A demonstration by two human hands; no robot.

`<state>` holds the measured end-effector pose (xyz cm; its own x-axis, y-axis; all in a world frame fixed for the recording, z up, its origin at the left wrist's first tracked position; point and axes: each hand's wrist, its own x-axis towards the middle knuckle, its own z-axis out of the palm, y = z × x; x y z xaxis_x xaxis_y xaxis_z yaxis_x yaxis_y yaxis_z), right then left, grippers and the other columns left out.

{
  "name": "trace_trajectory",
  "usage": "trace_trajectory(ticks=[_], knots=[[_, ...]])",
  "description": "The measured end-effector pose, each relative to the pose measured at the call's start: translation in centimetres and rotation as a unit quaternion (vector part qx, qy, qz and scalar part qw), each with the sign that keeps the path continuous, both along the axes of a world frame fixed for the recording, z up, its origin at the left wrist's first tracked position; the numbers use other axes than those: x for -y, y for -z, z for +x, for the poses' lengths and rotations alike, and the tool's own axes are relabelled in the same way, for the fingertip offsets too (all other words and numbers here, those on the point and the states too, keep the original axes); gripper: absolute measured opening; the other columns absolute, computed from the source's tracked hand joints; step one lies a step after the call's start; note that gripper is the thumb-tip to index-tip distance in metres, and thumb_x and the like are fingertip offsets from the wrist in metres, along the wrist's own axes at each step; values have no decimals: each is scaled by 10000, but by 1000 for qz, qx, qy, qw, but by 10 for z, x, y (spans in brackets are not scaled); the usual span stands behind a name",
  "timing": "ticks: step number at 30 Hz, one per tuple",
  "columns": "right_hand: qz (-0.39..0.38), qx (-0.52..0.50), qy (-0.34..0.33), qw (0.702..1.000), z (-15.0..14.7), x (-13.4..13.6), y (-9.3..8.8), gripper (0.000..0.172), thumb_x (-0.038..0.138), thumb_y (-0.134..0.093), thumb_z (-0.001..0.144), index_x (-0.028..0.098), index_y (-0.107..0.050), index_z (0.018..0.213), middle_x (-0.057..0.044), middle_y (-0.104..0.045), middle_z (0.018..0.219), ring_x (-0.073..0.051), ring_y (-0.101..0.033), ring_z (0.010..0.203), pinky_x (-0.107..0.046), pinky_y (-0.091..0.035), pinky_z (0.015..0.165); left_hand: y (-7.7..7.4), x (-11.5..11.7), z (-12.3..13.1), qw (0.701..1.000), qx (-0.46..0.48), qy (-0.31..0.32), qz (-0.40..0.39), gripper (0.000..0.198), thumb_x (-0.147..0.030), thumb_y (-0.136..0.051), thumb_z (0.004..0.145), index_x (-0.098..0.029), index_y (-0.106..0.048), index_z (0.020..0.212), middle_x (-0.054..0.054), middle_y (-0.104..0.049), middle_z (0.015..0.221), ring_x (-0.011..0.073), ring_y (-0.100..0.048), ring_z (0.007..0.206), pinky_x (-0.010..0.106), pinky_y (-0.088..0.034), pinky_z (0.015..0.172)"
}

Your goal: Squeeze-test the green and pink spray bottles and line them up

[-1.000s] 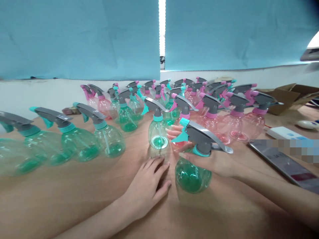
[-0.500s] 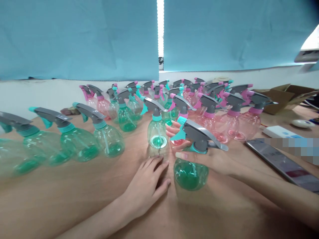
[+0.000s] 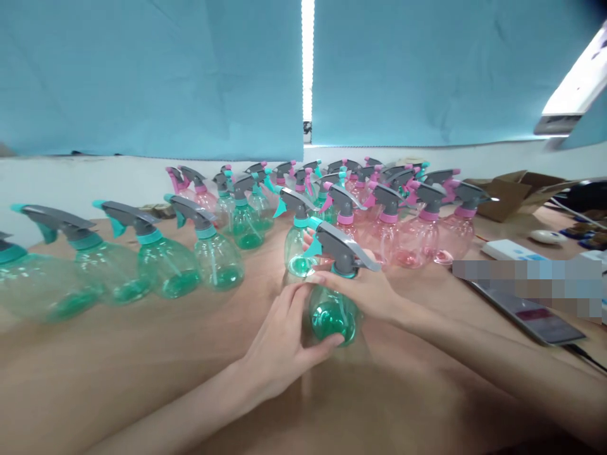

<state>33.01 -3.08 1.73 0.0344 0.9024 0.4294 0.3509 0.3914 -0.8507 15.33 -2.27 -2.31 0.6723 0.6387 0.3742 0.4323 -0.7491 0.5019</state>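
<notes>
Right hand (image 3: pixel 374 294) curled tight round the neck of green spray bottle (image 3: pixel 332 316), just under grey trigger head (image 3: pixel 341 246); left hand (image 3: pixel 282 344) clasping the belly from 7 o'clock, thumb beneath, fingers spread up the side. Bottle upright at centre, low on wooden table (image 3: pixel 142 354). Green bottles (image 3: pixel 165 275) lined out toward 9 o'clock, pink bottles (image 3: pixel 417 240) clustered at 1 o'clock, phone (image 3: pixel 531 313) flat at 3 o'clock

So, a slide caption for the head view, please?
Left hand and right hand grip a green spray bottle at a table, pink bottles behind.
</notes>
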Motion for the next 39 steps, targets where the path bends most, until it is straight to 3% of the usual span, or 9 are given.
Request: trace_trajectory(ticks=[5, 9, 13, 19, 21, 23, 26, 32, 39], knots=[[32, -24, -45, 998, -20, -2, 2, 286, 510, -636, 792, 237, -664, 872, -9, -686, 822, -192, -641, 833, -338, -517, 731, -17, 3, -3, 999, 29, -24, 32, 679, -482, -592, 891, -251, -232, 1418, 112, -348, 1465, 308, -326, 1349, 496, -319, 1080], [54, -8, -57, 997, -40, -9, 1, 310, 518, -596, 824, 217, -658, 868, -18, -678, 835, -175, -615, 820, -310, -501, 716, -18, 0, -15, 995, 28, -68, 70, 598, -493, -526, 927, -240, -264, 1401, 107, -409, 1430, 311, -361, 1329, 489, -342, 1056], [89, 71, -60, 992, -49, -22, -3, 336, 512, -588, 832, 207, -627, 966, -17, -643, 816, -161, -587, 762, -303, -487, 691, -17, -9, -31, 988, 9, -108, 110, 581, -481, -549, 910, -234, -303, 1376, 112, -458, 1390, 317, -424, 1280, 490, -363, 1021], [138, 199, -34, 970, -31, -28, -10, 359, 479, -655, 795, 218, -613, 1037, -55, -660, 1015, -206, -619, 933, -357, -494, 802, -24, -25, -54, 973, -31, -187, 129, 532, -509, -586, 876, -211, -429, 1288, 99, -578, 1251, 320, -525, 1160, 477, -414, 944], [119, 212, -11, 970, -20, -25, -12, 299, 452, -626, 827, 217, -635, 1011, -58, -671, 1008, -194, -650, 873, -327, -520, 722, -28, -31, -58, 966, -46, -215, 137, 542, -527, -590, 864, -209, -452, 1281, 99, -599, 1223, 325, -542, 1131, 476, -418, 926], [72, 214, 31, 974, -9, -23, -13, 262, 427, -607, 841, 200, -649, 966, -43, -686, 861, -163, -652, 681, -306, -523, 619, -31, -39, -60, 958, -69, -231, 154, 530, -518, -601, 858, -190, -486, 1259, 106, -621, 1184, 330, -546, 1118, 472, -416, 911], [41, 251, 98, 962, 2, -26, -16, 265, 412, -602, 841, 180, -654, 958, -29, -697, 767, -158, -634, 580, -328, -509, 617, -35, -50, -58, 945, -104, -240, 195, 514, -493, -614, 855, -136, -536, 1216, 130, -644, 1119, 335, -543, 1100, 461, -405, 890], [13, 306, 142, 941, 5, -41, -15, 432, 453, -584, 837, 124, -614, 1115, -65, -710, 776, -237, -679, 723, -380, -509, 699, -39, -68, -54, 916, -149, -256, 270, 498, -493, -590, 869, -89, -605, 1161, 155, -638, 1054, 356, -529, 1020, 459, -390, 822], [-41, 298, 137, 944, -10, -54, -15, 653, 444, -593, 820, 6, -501, 1296, -174, -711, 932, -335, -654, 987, -442, -494, 827, -41, -80, -54, 896, -169, -265, 314, 509, -493, -596, 864, -73, -632, 1149, 187, -601, 1068, 376, -507, 1001, 460, -375, 799]])
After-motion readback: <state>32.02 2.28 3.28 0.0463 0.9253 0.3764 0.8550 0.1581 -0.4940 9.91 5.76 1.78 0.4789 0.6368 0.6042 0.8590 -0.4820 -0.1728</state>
